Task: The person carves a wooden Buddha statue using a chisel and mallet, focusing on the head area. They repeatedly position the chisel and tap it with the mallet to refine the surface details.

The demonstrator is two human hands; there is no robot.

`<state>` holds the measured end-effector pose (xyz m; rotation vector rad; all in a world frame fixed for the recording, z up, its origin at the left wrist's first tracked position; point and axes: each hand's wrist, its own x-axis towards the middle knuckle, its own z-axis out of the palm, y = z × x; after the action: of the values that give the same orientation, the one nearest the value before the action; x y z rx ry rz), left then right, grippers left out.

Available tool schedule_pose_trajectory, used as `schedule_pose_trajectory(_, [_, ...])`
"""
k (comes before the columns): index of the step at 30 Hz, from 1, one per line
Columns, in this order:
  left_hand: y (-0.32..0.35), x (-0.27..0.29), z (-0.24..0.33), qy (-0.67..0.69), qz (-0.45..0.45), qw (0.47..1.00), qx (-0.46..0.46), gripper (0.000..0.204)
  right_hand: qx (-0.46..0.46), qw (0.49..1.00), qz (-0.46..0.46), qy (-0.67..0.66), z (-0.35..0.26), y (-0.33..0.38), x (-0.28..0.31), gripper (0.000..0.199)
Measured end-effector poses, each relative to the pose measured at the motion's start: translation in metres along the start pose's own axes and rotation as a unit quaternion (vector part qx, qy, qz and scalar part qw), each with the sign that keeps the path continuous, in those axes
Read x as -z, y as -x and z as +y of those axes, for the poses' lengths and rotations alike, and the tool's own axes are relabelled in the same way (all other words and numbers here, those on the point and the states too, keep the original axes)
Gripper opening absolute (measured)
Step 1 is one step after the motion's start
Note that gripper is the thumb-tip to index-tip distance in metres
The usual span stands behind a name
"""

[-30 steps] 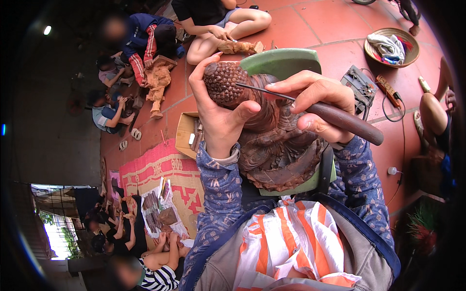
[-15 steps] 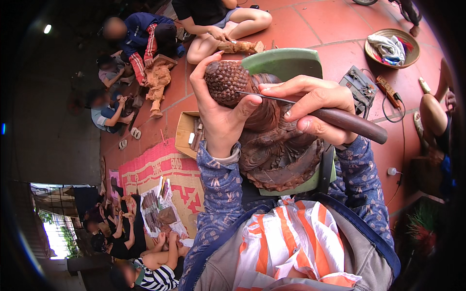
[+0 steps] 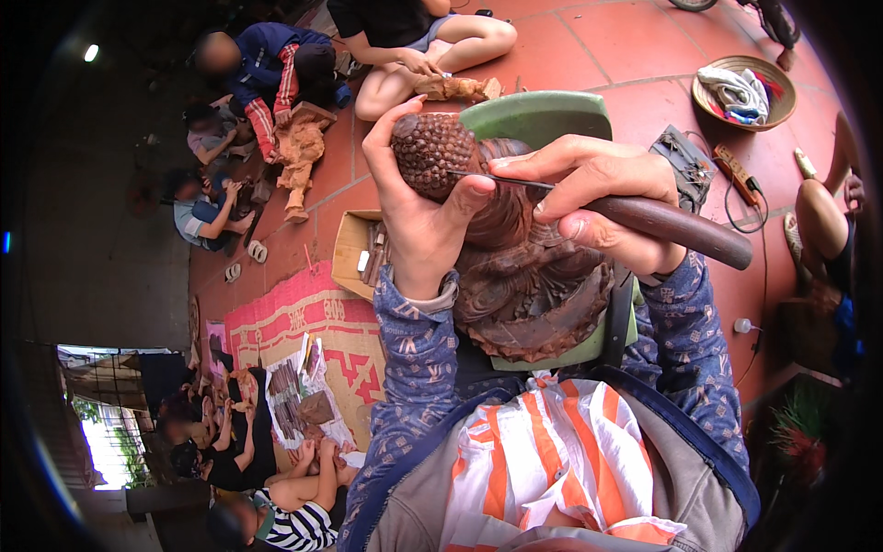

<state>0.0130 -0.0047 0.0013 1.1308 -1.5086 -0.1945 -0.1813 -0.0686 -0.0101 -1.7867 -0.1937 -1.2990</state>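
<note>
Red tiled floor (image 3: 589,55) all round, darker and shadowed at the left edge. On it: a red patterned mat (image 3: 303,322) with loose printed sheets (image 3: 299,400), an open cardboard box (image 3: 354,253) of small tools, a round woven basket (image 3: 750,92) with rags at upper right, a cabled power tool (image 3: 736,170) beside it. Other people seated on the floor at top and lower left, several bent over pale wooden figures (image 3: 299,152).

Close below the camera, on the lap over a green plastic stool (image 3: 538,115): a dark brown carved wooden statue (image 3: 529,276), its knobbed head (image 3: 432,147) uppermost.

Left hand (image 3: 418,207) wrapped round the knobbed head from the left, fingers curled over the top, thumb pressed across the front; firmly closed on the carving.

Right hand (image 3: 598,198) just right of the head, touching the wood, fingers closed round the dark wooden handle of a carving chisel (image 3: 662,225). Thin steel blade laid leftward across the head, tip meeting the left thumb.

Blue patterned sleeves (image 3: 414,368) on both forearms; orange-and-white striped cloth (image 3: 552,460) over the lap.
</note>
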Motion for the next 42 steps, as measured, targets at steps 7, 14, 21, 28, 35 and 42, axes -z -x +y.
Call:
schedule_pose_trajectory(7, [0.0, -0.002, -0.002, 0.043, 0.007, 0.999, -0.009, 0.102, -0.045, 0.991, -0.084, -0.096, -0.003, -0.013, 0.016, 0.019])
schedule_pose_trajectory(14, [-0.001, -0.004, 0.002, 0.054, 0.012, 0.998, 0.019, 0.106, -0.036, 0.994, -0.063, -0.077, -0.003, -0.005, 0.013, 0.02])
schedule_pose_trajectory(21, [0.0, -0.006, 0.006, 0.054, 0.018, 0.997, 0.044, 0.096, -0.022, 0.999, -0.024, -0.009, -0.009, -0.007, 0.005, 0.02])
schedule_pose_trajectory(28, [-0.002, 0.0, -0.003, 0.043, 0.001, 0.999, -0.014, 0.101, 0.0, 0.994, -0.097, -0.058, -0.009, -0.007, 0.009, 0.014])
schedule_pose_trajectory(35, [0.0, -0.002, -0.004, 0.022, 0.013, 1.0, 0.002, 0.104, 0.0, 0.999, -0.031, -0.011, -0.009, -0.004, 0.005, 0.014])
schedule_pose_trajectory(42, [-0.001, -0.005, 0.006, 0.024, 0.017, 0.999, 0.018, 0.095, 0.005, 0.999, -0.01, 0.039, -0.008, -0.004, 0.003, 0.014])
